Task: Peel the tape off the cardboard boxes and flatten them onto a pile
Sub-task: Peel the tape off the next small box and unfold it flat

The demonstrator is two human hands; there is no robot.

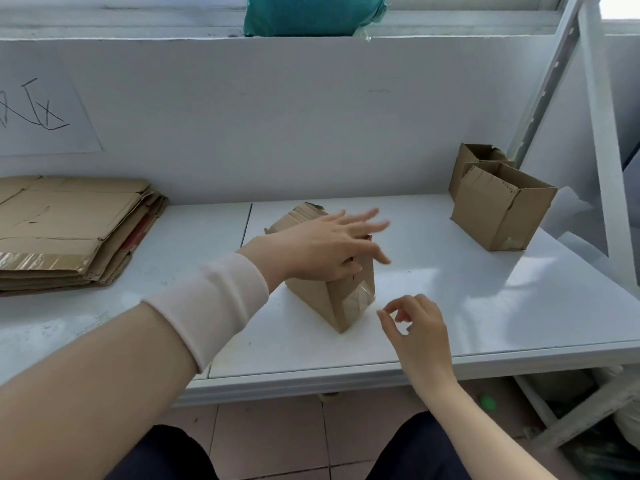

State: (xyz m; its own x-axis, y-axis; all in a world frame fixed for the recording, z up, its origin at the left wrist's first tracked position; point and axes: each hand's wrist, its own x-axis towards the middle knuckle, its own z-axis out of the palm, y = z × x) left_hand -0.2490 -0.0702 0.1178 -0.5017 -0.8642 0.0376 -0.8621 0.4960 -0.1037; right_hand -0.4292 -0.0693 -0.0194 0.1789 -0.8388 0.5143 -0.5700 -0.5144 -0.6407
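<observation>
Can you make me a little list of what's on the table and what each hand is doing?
middle box: small cardboard box, clear tape on its near end
left hand: left hand rests on top of that box, fingers spread
right hand: right hand hovers beside the box, thumb and finger pinched, holding nothing I can see
pile: flattened cardboard pile at the table's left
waiting boxes: two open boxes at the right, touching
table: white table
</observation>
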